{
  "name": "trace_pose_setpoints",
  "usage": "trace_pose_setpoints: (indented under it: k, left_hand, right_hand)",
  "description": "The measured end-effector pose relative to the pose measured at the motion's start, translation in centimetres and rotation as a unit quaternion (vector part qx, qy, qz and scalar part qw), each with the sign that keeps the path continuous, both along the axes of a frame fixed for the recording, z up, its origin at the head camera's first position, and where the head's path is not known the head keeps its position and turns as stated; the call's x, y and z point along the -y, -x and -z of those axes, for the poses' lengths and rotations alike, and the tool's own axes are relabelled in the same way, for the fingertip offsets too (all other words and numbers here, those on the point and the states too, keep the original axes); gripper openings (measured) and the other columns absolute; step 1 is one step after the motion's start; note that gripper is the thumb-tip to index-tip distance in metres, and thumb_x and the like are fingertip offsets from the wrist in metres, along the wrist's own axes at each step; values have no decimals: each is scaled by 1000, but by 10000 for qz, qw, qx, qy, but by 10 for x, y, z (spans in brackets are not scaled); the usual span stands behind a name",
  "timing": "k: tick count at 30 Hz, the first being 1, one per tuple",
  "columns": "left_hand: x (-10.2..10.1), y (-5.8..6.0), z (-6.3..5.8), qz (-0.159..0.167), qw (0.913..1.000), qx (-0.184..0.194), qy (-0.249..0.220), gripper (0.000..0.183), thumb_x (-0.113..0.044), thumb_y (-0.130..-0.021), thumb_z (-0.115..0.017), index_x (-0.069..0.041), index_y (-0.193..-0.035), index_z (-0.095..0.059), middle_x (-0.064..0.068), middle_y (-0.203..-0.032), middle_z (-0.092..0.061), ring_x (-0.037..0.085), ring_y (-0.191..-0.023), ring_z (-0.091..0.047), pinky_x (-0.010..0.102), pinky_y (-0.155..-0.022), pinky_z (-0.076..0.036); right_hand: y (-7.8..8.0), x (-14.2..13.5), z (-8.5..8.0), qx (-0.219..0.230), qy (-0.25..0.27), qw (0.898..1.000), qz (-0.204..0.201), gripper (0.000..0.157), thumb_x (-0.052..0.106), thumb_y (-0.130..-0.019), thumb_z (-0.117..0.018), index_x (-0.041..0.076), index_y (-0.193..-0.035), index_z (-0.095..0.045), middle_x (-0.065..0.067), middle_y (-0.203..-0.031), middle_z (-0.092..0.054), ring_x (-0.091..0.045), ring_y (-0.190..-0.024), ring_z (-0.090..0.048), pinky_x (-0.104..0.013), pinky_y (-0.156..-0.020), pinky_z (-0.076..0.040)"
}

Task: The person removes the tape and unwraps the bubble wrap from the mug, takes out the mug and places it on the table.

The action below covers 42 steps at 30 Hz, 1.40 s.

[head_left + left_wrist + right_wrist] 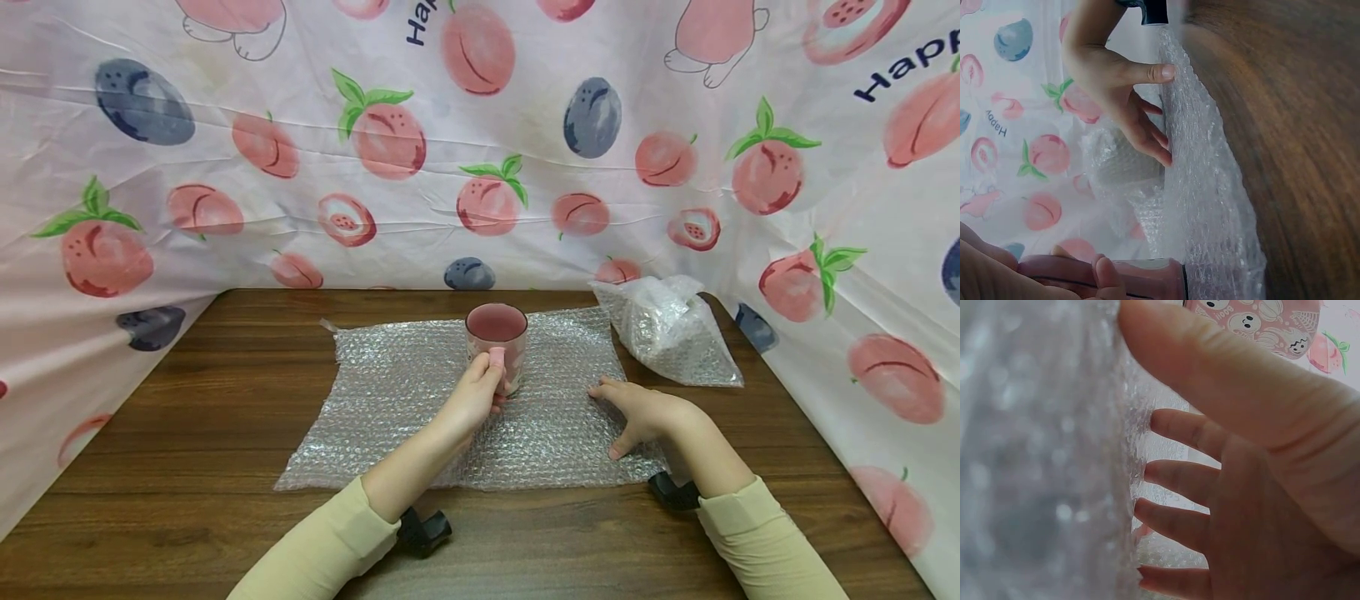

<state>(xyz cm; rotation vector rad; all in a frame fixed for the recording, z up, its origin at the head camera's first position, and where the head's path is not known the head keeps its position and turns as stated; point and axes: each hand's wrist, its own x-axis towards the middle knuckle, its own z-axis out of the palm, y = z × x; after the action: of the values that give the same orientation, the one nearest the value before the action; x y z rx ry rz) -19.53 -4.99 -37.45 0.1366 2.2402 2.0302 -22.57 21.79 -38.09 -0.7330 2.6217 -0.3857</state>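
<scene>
My left hand (476,390) grips the handle of a pink mug (516,350), which stands upright over the back middle of a bubble wrap sheet (405,417). White ghost drawings show on the pink mug (1266,325) in the right wrist view. My right hand (641,412) rests its spread fingertips and thumb on the right part of the sheet, holding nothing. In the right wrist view its fingertips (1163,419) touch the bubble wrap (1035,456). The left wrist view shows the left hand (997,269) on the handle.
A bundle in bubble wrap (667,329) sits at the back right of the brown wooden table (187,433), near the sheet's far right corner. Fruit-printed cloth (420,183) hangs along the back and both sides. A black strap mount (423,533) is on each wrist.
</scene>
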Motion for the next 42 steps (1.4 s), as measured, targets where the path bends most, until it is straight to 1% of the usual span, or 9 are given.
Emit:
trace_pose_setpoints:
  k: [4, 9, 13, 17, 21, 24, 29, 33, 42]
  left_hand:
    - [1, 0, -1, -84, 9998, 88, -176, 25, -23, -107, -30, -6, -91, -41, 7, -83, -46, 18, -72, -43, 29, -65, -40]
    - [2, 0, -4, -224, 9991, 249, -261, 25, -25, -107, -30, -7, -93, -40, 6, -82, -43, 19, -73, -43, 33, -70, -42]
    - [2, 1, -5, -305, 9984, 295, -375, 28, -29, -106, -32, -6, -93, -41, 5, -81, -44, 19, -72, -43, 30, -68, -42]
    - [2, 0, -6, -350, 9982, 256, -409, 32, -32, -106, -34, -5, -91, -41, 5, -79, -44, 18, -71, -44, 28, -65, -41]
    - [3, 0, -7, -328, 9984, 206, -402, 33, -33, -106, -33, -4, -92, -43, 6, -79, -44, 18, -70, -44, 30, -66, -41]
    - [4, 0, -8, -338, 9981, 231, -468, 33, -34, -106, -34, -4, -94, -43, 7, -80, -45, 18, -71, -44, 31, -67, -40]
    - [7, 0, -16, -452, 9970, 183, -606, 34, -35, -105, -35, -4, -94, -43, 7, -81, -45, 18, -73, -44, 30, -68, -39]
    - [13, 0, -24, -553, 9964, 42, -634, 35, -34, -105, -34, -4, -92, -43, 8, -81, -46, 19, -73, -45, 31, -69, -40]
    - [28, 3, -39, -710, 9951, -35, -683, 34, -36, -105, -34, -5, -95, -43, 7, -85, -44, 19, -76, -45, 31, -72, -41]
  right_hand:
    - [0, 0, 0, 33, 45, 10000, -25, 90, 24, -65, -88, 0, -140, -43, -32, -148, -24, -50, -134, -23, -59, -106, -23]
    - [-1, 1, -1, 100, 98, 9999, -4, 90, 23, -66, -88, -1, -140, -42, -32, -149, -22, -50, -135, -21, -59, -106, -23]
    - [-2, 1, -2, 113, 110, 9999, 2, 90, 24, -66, -88, 0, -140, -42, -32, -149, -22, -49, -135, -21, -59, -106, -23]
    - [-3, 0, -2, 102, 112, 9999, -11, 90, 26, -66, -88, 1, -140, -42, -31, -150, -22, -49, -135, -21, -59, -106, -23]
    - [-4, -1, -3, 130, 139, 9998, 48, 90, 28, -67, -87, 4, -141, -42, -28, -152, -19, -49, -136, -18, -63, -104, -23]
    - [-3, -3, -2, 122, 139, 9998, 118, 88, 35, -70, -85, 7, -141, -43, -26, -154, -16, -48, -137, -18, -66, -101, -24]
    - [0, -1, 1, -181, 129, 9996, 157, 82, 51, -74, -78, 7, -136, -48, -25, -152, -21, -46, -136, -22, -67, -100, -23]
    - [1, 1, 3, -371, 124, 9991, 139, 81, 50, -73, -79, 5, -133, -49, -27, -149, -27, -46, -135, -23, -67, -100, -24]
    - [2, 2, 5, -426, 230, 9988, 60, 76, 46, -71, -81, 3, -126, -49, -32, -147, -25, -48, -134, -25, -68, -98, -27]
